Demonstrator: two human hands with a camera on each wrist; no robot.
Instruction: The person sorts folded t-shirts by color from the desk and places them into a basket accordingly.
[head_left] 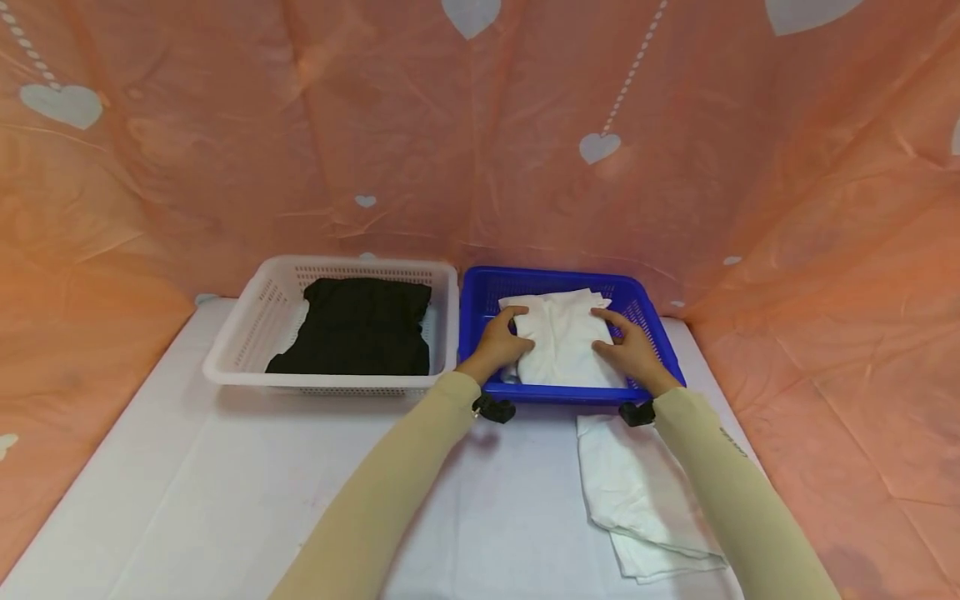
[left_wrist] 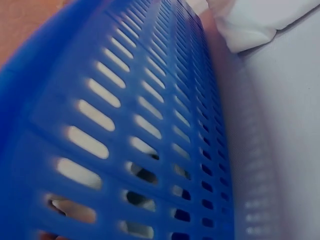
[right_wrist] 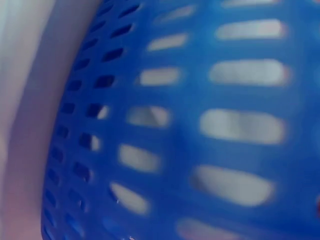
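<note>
Your folded white cloth [head_left: 561, 346] lies inside the blue basket [head_left: 555, 395], directly between your hands, its long axis seeming to run away from you. Your left hand [head_left: 501, 340] touches its left edge and your right hand [head_left: 632, 348] its right, neither clearly nearer. On both, thumb and forefinger stand spread apart, not pinching. The loose white cloth [head_left: 637, 492] on the table [head_left: 450, 517] lies toward your right forearm.

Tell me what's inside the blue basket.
A folded white cloth lies in the blue basket, with the left hand and right hand at its side edges. The cloth hides most of the bottom; I can't tell what's beneath.
</note>
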